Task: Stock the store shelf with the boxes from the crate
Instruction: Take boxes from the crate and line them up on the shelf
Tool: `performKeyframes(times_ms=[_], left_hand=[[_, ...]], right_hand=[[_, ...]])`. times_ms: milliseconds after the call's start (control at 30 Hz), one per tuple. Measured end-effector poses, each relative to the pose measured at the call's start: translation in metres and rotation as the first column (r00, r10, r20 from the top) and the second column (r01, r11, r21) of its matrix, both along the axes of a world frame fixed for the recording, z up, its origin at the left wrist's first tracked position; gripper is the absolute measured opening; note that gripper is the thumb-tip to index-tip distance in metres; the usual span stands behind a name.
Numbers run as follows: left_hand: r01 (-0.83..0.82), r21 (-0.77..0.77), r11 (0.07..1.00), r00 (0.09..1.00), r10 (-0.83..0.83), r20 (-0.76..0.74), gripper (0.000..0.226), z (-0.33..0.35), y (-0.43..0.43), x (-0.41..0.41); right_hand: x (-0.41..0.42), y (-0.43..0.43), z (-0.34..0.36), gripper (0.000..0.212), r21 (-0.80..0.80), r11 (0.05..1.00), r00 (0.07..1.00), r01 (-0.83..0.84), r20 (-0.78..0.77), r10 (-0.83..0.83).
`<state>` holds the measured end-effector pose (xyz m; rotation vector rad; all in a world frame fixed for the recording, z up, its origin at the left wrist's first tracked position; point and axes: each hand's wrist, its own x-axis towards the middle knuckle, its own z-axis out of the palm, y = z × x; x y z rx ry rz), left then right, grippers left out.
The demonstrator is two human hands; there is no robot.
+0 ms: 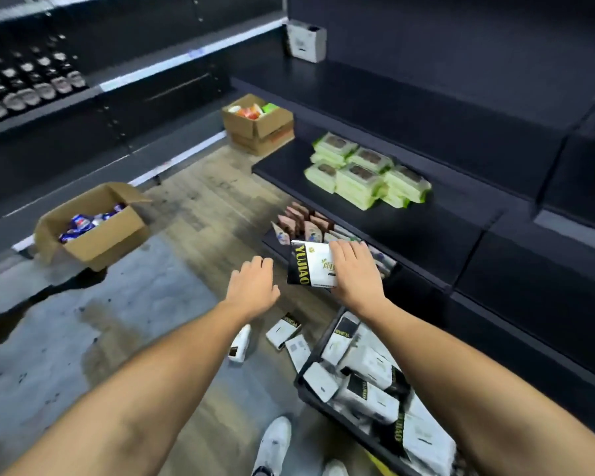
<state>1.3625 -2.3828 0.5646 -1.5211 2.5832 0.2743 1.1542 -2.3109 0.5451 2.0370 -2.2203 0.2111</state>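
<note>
Boxes [368,365] piled every which way in the black crate [315,398] down at five o'clock: white packs, black side band, gold lettering. A white shoe [275,441] is at six. Loose packs [284,329] lie on the floor just beside the crate's rim.

Up to centre: the right hand [356,273] holds one box [310,266] in the air, gold YUJIAO running down its black edge. Its fingers [344,250] lie close together across the white top face, thumb not visible. The left hand [253,283] sits on the box's nine o'clock side, apart from it, loosely curled round nothing.

Just beyond, brown pouches [303,221] stand in rows on the lowest level. They tuck under the dark shelf [437,231], which carries stacked green packs [364,173] at one o'clock.

Farther out, an open cardboard carton [93,231] at nine, a second carton [258,125] at twelve.
</note>
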Motion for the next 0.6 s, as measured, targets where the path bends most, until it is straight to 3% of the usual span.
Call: performKeyframes(times_ms=[133,300,600], left_hand=[[-0.176,-0.007,0.984,0.984,0.176,-0.005,0.051,0.004,0.008,0.059],[-0.348,0.018,0.937,0.937,0.349,-0.03,0.049,0.01,0.017,0.134],[-0.485,0.021,0.874,0.873,0.486,-0.047,0.047,0.012,-0.017,0.258]], right_hand=[[0.049,-0.028,0.003,0.083,0.046,0.988,0.989,-0.145,0.013,0.145],[0.117,-0.062,0.014,0.081,0.006,0.949,0.949,-0.314,-0.009,0.314],[0.241,-0.121,0.03,0.089,0.085,0.904,0.904,-0.418,-0.059,0.424]])
